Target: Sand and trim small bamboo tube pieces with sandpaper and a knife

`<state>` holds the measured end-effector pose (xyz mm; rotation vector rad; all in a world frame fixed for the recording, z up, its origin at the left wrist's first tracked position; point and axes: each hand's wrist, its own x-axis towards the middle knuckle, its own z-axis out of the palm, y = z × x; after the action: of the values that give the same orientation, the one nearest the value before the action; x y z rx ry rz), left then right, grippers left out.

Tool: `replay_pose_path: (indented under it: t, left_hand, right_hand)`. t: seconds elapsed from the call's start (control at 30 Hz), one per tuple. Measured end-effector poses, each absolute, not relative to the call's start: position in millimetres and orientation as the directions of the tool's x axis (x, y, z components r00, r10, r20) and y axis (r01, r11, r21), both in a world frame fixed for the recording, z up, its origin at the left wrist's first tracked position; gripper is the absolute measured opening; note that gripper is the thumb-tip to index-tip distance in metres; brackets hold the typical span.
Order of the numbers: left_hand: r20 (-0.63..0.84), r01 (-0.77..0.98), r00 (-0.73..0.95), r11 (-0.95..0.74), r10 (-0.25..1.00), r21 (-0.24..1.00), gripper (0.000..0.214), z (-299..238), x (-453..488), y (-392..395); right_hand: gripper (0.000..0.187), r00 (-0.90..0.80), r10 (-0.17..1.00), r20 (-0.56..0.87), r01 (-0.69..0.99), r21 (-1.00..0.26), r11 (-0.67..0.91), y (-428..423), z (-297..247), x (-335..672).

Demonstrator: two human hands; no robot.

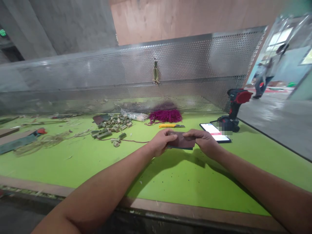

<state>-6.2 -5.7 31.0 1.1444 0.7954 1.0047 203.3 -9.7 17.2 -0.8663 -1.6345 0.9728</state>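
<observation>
Both hands are closed on a dark brown sheet (181, 140), which looks like sandpaper: the left hand (162, 141) grips its left end and the right hand (204, 142) its right end, with the fingers curled over the top. The sheet sits between them, low over the middle of a green table (170, 182), and a darker edge shows along its near side. Just beyond the right hand lies a phone (214, 132) with a lit screen, and a red and black cordless drill (234, 110) stands upright beside it to the right. Beyond the sheet are a yellow utility knife (168, 125) and a magenta fiber bundle (165, 116). Farther left, a heap of cut bamboo pieces (110, 126) lies near a thin red cord (129, 140), with loose dry fibers (41, 143) on the left. A perforated metal panel (146, 61) runs along the far edge of the table, and a small bound bundle (155, 73) hangs on it. Another person (266, 70) stands on the floor off to the far right.
</observation>
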Motion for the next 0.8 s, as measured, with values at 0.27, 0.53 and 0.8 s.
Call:
replay_pose_path:
  t: [0.27, 0.53, 0.8]
  left_hand:
    - [0.143, -0.250, 0.179, -0.096, 0.973, 0.963, 0.025, 25, -4, 1]
    - [0.090, -0.015, 0.274, -0.089, 0.957, 0.996, 0.022, 22, -1, -7]
    - [0.122, 0.130, 0.315, -0.170, 0.941, 0.977, 0.025, 20, 1, -9]
  right_hand:
    - [0.035, -0.238, 0.967, 0.085, -0.293, -0.956, 0.012, -13, 21, 195]
    - [0.026, 0.018, 0.991, 0.135, -0.306, -0.943, 0.134, -2, 10, 188]
    - [0.037, 0.071, 0.992, 0.104, -0.381, -0.917, 0.123, -5, 12, 187]
